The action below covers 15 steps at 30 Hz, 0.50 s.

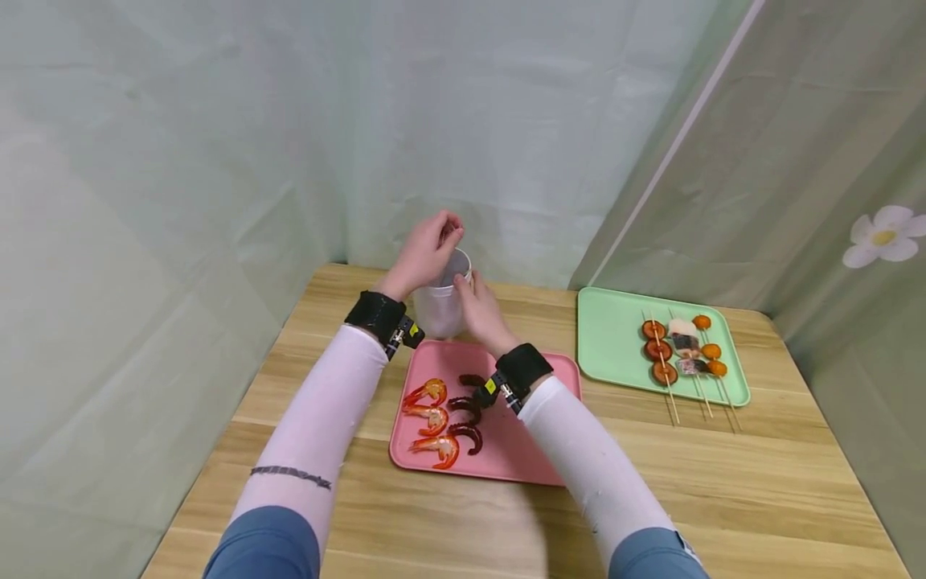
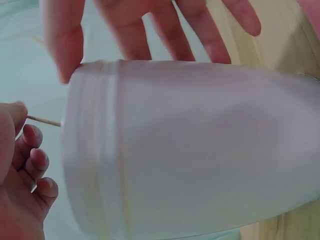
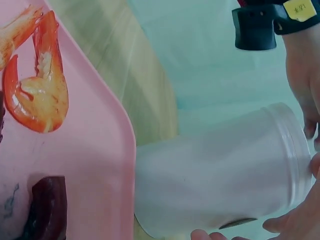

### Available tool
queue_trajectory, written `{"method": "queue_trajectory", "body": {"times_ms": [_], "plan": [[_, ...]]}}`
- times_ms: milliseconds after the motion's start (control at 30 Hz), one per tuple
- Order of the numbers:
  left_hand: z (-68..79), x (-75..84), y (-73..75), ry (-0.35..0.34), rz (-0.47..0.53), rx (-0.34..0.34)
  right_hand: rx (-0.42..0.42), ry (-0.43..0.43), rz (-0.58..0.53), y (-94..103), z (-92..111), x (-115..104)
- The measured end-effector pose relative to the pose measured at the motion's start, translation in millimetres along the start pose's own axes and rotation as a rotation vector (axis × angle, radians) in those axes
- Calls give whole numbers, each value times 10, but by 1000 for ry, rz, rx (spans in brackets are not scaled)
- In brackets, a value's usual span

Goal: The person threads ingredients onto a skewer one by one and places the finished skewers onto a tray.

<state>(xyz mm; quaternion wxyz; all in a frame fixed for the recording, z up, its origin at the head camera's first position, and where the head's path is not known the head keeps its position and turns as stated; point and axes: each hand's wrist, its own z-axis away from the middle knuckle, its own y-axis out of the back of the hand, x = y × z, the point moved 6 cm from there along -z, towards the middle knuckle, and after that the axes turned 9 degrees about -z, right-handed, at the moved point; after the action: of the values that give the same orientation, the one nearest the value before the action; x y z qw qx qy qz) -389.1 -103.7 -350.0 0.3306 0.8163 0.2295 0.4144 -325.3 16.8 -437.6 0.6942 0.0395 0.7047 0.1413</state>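
Note:
A tall white plastic container (image 1: 436, 312) with a ridged rim stands upright at the back of the table, behind the pink tray (image 1: 517, 438). Above its mouth my left hand (image 1: 425, 251) pinches a thin wooden skewer (image 2: 44, 120) between thumb and forefinger; the skewer's lower part is hidden inside the container. My right hand (image 1: 485, 315) holds the container from the right, thumb at the rim and fingers along the outer wall. On the pink tray lie three cooked shrimp (image 1: 440, 450) and, to their right, three dark curled tentacle pieces (image 1: 466, 437).
A green tray (image 1: 611, 331) sits at the right, bearing three loaded skewers: mushroom slices (image 1: 658, 350), pale fish-like pieces (image 1: 683, 338) and orange balls (image 1: 712, 351). Their sticks reach over its front edge. Pale curtains (image 1: 492, 121) hang close behind the wooden table (image 1: 434, 523).

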Motion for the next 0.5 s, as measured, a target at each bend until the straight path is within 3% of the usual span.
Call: {"method": "queue_trajectory", "body": {"times_ms": [167, 333, 500], "plan": [[65, -13, 201, 6, 61, 138, 5, 1, -30, 67, 23, 20], [247, 43, 561, -1, 159, 397, 20, -3, -118, 236, 136, 25], [584, 117, 897, 10, 278, 645, -5, 15, -186, 438, 374, 34]]}}
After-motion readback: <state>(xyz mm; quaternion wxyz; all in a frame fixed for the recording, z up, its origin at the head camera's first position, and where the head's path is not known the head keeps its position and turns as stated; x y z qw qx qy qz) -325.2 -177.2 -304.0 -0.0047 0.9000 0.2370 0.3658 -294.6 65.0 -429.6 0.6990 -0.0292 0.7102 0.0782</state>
